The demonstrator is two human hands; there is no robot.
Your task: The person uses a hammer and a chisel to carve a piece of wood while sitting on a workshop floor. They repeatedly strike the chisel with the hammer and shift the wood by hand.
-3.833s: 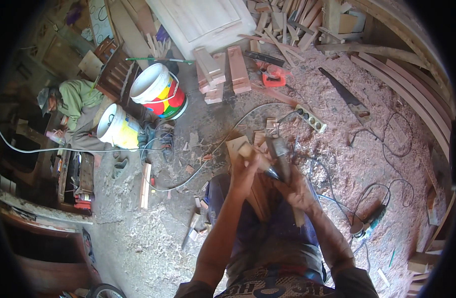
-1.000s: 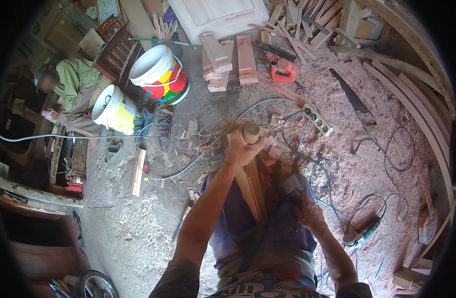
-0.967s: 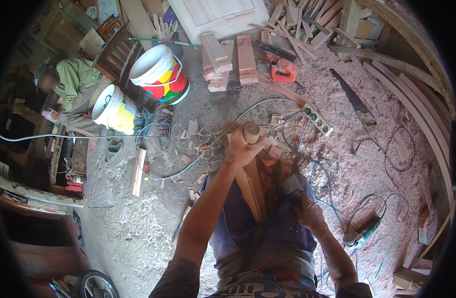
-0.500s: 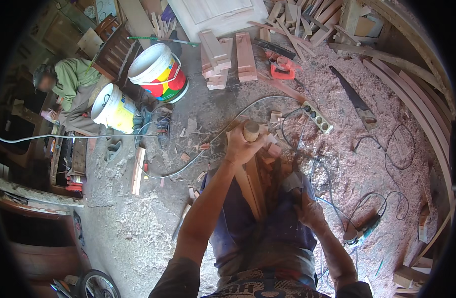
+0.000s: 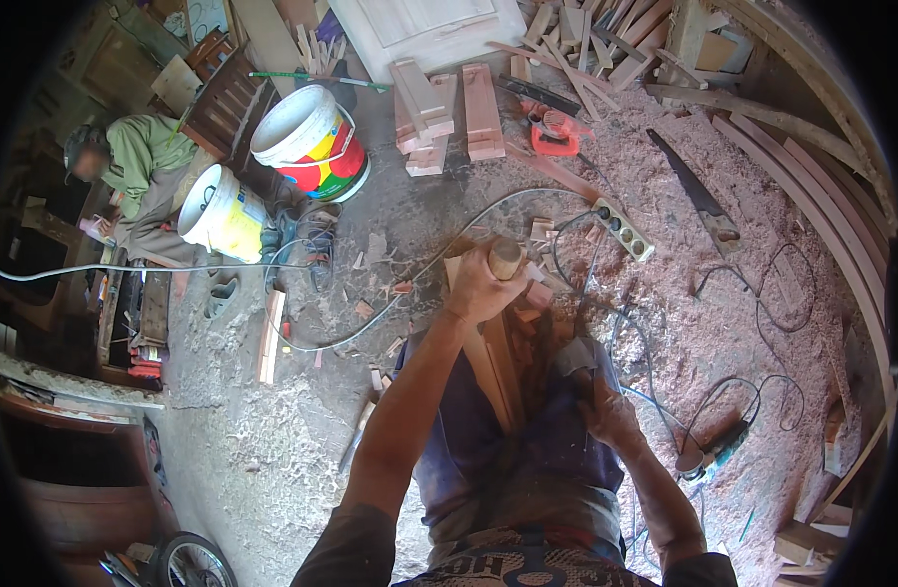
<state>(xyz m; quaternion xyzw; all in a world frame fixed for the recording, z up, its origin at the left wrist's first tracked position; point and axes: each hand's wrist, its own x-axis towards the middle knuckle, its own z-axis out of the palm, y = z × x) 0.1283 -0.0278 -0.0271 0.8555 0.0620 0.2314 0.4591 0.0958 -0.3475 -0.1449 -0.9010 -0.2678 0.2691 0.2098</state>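
Left hand (image 5: 478,289), arm stretched forward and down, fingers wrapped around a round wooden handle (image 5: 506,259) sticking up past the knuckles. Just under those fingers, a wooden board (image 5: 490,367) runs back toward the lap. Right hand (image 5: 606,411) lower, elbow bent, fingers closed on a grey tool (image 5: 574,357) just beside the board; kind unclear. Beyond the left fingers: power strip (image 5: 623,230), sawdust-covered floor (image 5: 723,323), painted bucket (image 5: 310,147).

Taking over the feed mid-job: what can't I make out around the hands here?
Head view only.
- Right hand: blurred; the grey thing it grips cannot be identified.
- Wooden piece: its lower end is hidden by the person's lap.
- Left hand: covers the wood's top; contact unclear.
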